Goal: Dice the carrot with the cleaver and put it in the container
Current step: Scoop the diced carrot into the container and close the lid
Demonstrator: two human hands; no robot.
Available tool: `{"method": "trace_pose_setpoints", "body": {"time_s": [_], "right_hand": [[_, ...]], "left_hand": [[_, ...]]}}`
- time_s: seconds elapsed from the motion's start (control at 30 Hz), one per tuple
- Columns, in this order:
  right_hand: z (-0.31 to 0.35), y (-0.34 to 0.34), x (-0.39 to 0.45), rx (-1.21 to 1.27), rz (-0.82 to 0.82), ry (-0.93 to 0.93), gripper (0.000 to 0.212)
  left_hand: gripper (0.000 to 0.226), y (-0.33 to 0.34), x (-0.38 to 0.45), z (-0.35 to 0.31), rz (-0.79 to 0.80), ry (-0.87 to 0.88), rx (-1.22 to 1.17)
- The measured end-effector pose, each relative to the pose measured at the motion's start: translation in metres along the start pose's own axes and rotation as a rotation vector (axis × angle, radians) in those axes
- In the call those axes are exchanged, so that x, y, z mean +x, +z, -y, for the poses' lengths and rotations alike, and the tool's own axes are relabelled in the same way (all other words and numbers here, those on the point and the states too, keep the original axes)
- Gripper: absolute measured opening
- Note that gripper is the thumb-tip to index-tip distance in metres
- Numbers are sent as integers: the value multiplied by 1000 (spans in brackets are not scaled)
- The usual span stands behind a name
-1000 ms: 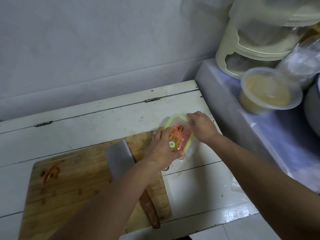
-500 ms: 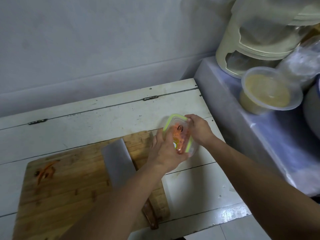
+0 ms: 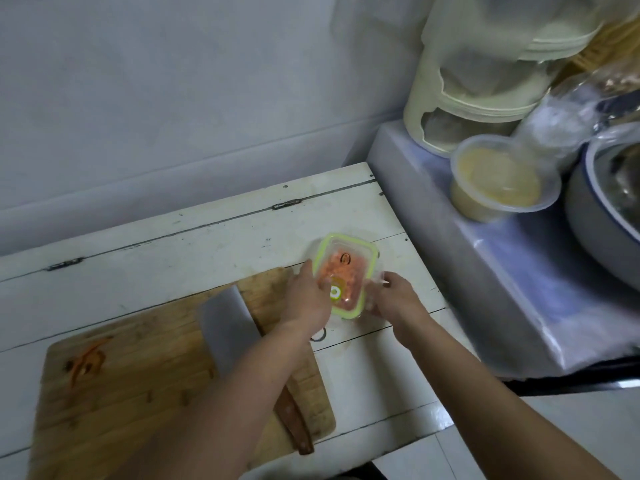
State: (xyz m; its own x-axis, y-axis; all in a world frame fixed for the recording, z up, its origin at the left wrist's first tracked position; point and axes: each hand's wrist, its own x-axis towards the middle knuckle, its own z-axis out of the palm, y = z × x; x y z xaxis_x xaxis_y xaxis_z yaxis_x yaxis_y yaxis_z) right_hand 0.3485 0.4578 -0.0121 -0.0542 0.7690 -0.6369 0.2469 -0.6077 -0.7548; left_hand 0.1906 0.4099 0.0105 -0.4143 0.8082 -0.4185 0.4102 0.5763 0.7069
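Left hand (image 3: 308, 299) and right hand (image 3: 393, 297) clasp lidded container (image 3: 344, 275) right of cutting board (image 3: 138, 375). Risk: uneven press leaves lid unsealed, diced carrot (image 3: 332, 271) spills.

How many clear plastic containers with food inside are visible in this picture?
2. The green-rimmed container with diced carrot sits on the white table between both hands. The round tub stands on the ledge at right. Others may be hidden there.
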Motion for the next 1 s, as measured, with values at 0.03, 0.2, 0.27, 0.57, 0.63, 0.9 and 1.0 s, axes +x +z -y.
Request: {"method": "trace_pose_setpoints", "body": {"time_s": [0.03,0.2,0.27,0.57,0.63,0.9,1.0], "right_hand": [[2,0,-1,7,-26,-6,38],[5,-10,-5,-112,-142,-131,65],[3,-11,-4,-146,-141,-165,61],[-8,-1,-16,-218,-372,-270,35],[-9,7,-22,-287,-445,-306,29],[-2,4,-18,-257,-375,-149,34],[-1,7,-21,-293,-392,-147,31]], "left_hand": [[41,-2,1,1,-16,-26,-39],[47,0,-4,12,82,-249,-285],[63,2,-3,16,123,-300,-381],[73,3,-7,10,55,-210,-381],[46,6,-14,9,5,-155,-390],[38,16,-15,13,0,-142,-344],[34,18,-15,11,3,-114,-256]]}}
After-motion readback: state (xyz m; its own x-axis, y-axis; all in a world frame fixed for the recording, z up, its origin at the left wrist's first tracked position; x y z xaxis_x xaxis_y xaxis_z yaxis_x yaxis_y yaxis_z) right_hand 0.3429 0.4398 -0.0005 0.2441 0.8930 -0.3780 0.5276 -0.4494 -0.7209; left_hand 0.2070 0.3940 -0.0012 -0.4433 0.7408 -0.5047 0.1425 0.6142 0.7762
